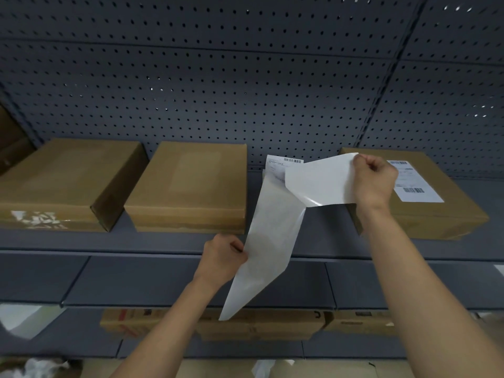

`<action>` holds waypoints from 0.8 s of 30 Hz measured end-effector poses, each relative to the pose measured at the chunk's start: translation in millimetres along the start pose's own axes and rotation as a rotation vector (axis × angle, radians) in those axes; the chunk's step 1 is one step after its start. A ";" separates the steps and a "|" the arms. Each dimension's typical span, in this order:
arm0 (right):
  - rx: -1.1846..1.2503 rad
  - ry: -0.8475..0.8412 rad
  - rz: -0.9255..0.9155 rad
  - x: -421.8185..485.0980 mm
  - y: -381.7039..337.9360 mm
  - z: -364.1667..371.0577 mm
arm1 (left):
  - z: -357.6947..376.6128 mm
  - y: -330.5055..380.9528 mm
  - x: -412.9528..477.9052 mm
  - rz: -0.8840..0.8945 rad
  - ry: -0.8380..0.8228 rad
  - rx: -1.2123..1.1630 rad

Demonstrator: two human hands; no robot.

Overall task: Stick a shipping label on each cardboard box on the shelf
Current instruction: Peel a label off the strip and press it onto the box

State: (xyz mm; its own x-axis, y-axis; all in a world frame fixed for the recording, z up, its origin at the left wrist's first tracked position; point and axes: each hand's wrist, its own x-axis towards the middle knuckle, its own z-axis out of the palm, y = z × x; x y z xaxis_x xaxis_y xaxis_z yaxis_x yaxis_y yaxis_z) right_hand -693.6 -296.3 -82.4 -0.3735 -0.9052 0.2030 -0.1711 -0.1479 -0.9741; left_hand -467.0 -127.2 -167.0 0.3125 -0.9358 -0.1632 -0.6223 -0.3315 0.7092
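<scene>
Three flat cardboard boxes lie on the grey shelf (pixel 163 242). The left box (pixel 62 181) and the middle box (pixel 191 186) show bare tops. The right box (pixel 436 214) carries a white shipping label (pixel 417 184) on its top. In front of the gap between the middle and right boxes I hold a label sheet partly peeled apart. My left hand (pixel 223 257) pinches the long white backing strip (pixel 267 241) at its lower edge. My right hand (pixel 373 178) pinches the corner of the glossy peeled layer (pixel 321 181). A printed barcode (pixel 293 160) shows at the sheet's top.
A grey pegboard wall (pixel 245 91) backs the shelf. A lower shelf (pixel 191 285) juts out beneath, with more cardboard boxes (pixel 259 323) under it. Crumpled white paper (pixel 41 366) lies at the bottom left. Another brown box (pixel 11 137) sits at the far left edge.
</scene>
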 end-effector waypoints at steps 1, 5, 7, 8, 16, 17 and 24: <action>0.020 0.032 0.002 0.6 -1.8 0.1 | -0.1 -0.3 0.1 0.001 0.003 0.003; 0.113 0.135 -0.002 0.6 -8.8 0.1 | 0.9 -1.0 -1.2 0.002 0.000 0.009; 0.160 0.180 -0.011 0.3 -11.9 -0.9 | 0.8 0.1 -2.4 0.001 0.001 0.007; 0.181 0.197 -0.016 -0.1 -13.5 -1.5 | 0.7 0.9 -3.0 -0.001 -0.001 0.007; 0.248 0.117 -0.112 -29.5 -35.6 2.9 | -4.4 10.5 -11.9 0.095 -0.006 -0.008; 0.248 0.096 -0.126 -34.9 -38.1 4.3 | -6.2 12.3 -13.3 0.102 -0.002 -0.015; 0.213 -0.051 -0.186 -71.4 -49.1 14.2 | -27.2 29.4 -24.6 0.157 0.075 -0.239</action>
State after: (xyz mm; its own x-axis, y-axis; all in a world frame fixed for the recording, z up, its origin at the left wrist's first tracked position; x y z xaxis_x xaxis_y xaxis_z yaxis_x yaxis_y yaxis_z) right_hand -645.6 -230.0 -50.5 -0.3064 -0.8729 0.3797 -0.0346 -0.3884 -0.9208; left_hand -473.4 -110.7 -123.5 0.2835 -0.9589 0.0068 -0.4836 -0.1369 0.8645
